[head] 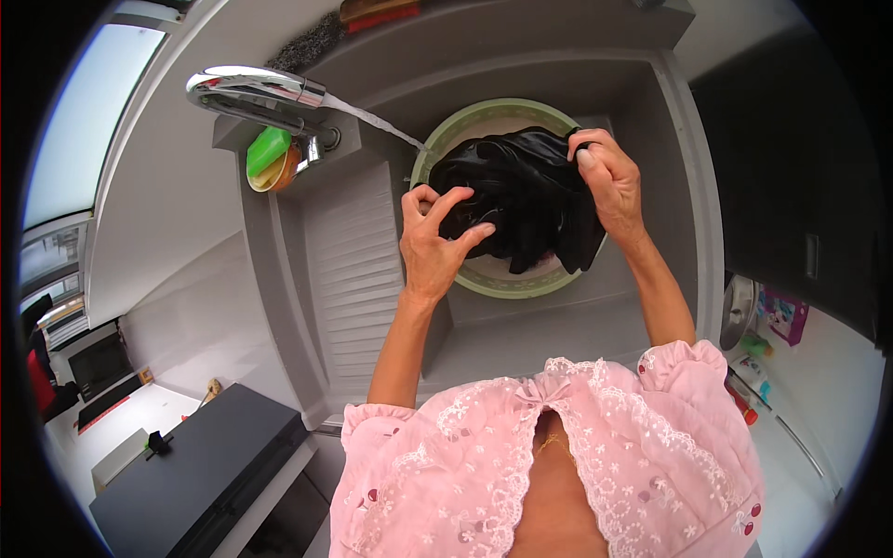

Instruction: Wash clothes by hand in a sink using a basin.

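Observation:
A wet, shiny black garment [520,188] lies bunched in a round green plastic basin [520,289], which stands in the deep bowl of a grey laundry sink [481,342]. My right hand [612,181] pinches an edge of the fabric at the basin's upper right side. On the left rim, my left hand [436,240] has its thumb and index finger spread over the garment, while its other fingers curl around a bit of black cloth. Water [377,120] streams from a chrome faucet [258,84] to the basin's upper left rim.
Left of the bowl is a ribbed washboard slope [356,272]. A green soap bar [268,151] sits on an orange cup [284,171] beside the faucet base. Brushes [314,42] lie along the back ledge. A dark cabinet [781,174] stands at right, a grey-topped unit [202,467] lower left.

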### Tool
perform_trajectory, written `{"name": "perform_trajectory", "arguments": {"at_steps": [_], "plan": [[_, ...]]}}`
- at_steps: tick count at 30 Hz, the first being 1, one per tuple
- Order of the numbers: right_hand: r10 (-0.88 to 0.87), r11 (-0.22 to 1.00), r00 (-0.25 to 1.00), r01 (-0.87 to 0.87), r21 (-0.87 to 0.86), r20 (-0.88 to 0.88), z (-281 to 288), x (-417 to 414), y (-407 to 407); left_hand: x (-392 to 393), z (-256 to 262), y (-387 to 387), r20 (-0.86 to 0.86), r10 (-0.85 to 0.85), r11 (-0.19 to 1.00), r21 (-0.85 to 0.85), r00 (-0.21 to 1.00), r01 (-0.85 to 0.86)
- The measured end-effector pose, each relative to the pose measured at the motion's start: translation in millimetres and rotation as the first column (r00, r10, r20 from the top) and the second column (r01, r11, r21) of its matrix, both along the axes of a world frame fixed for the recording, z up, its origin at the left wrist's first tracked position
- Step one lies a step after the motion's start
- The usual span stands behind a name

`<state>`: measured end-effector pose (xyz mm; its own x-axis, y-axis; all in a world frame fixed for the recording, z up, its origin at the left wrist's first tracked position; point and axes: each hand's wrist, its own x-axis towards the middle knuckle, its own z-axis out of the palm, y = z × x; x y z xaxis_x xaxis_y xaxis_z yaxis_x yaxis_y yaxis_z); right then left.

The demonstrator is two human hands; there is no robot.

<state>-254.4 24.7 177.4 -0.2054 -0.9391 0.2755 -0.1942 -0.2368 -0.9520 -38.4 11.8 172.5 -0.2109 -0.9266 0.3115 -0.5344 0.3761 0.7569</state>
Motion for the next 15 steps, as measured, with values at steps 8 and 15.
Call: {"name": "perform_trajectory", "arguments": {"at_steps": [8, 15], "plan": [[0.654, 0.744, 0.671, -0.488, 0.456, -0.349, -83, 5, 76, 55, -99, 65, -0.005, -0.054, 0.866, 0.498, 0.999, 0.049], [0.296, 0.902, 0.822, -0.072, 0.426, -0.487, -115, 32, 98, 31, -116, 52, 0.194, -0.183, 0.9, 0.427, 0.964, 0.085]]}}
